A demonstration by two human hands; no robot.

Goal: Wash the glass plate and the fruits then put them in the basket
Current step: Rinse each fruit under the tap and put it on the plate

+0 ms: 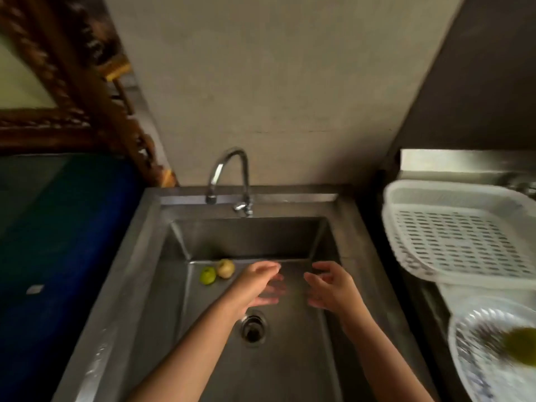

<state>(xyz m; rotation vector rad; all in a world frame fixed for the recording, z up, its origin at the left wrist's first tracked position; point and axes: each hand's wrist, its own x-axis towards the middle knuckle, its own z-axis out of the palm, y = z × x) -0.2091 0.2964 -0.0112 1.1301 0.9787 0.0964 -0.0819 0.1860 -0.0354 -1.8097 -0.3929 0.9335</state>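
Two small fruits lie at the far left of the steel sink (162,256): a green fruit (208,275) and a yellowish fruit (225,268), touching each other. My left hand (256,285) and my right hand (330,287) hover over the middle of the basin, fingers spread and blurred, holding nothing. At the lower right, on the counter, the ribbed glass plate (475,352) holds another green fruit (520,346). The white slotted plastic basket (452,236) sits beyond the plate, tilted, with nothing visible in it.
A curved chrome tap (229,175) stands at the back of the sink, no water running. The drain (253,329) is below my hands. A dark blue surface (66,227) lies left of the sink, with a carved wooden frame (87,91) above it.
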